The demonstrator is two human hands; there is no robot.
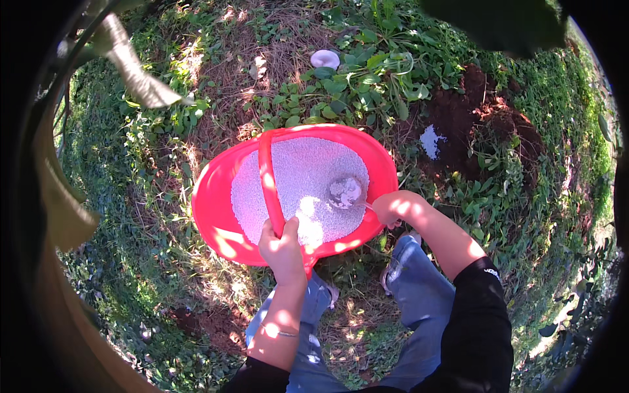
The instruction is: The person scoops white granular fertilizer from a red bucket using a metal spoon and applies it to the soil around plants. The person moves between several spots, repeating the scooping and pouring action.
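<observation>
A red plastic basket (216, 201) hangs in front of my legs, part filled with pale granules (314, 162). My left hand (282, 253) grips its arched red handle (268, 182) at the near side. At the basket's right rim, my right hand (398, 206) is closed around the thin handle of a round metal scoop (345, 191). The scoop's bowl rests in or just over the granules and shows some whitish material inside. My right fingers are partly hidden behind the hand.
Reddish dug soil (506, 123) lies at the right, with a small heap of pale granules (432, 141) beside it. A whitish mushroom (325, 59) stands among weeds beyond the basket. Blurred leaves (132, 69) hang close at the upper left. Another bare soil patch (216, 326) is at the lower left.
</observation>
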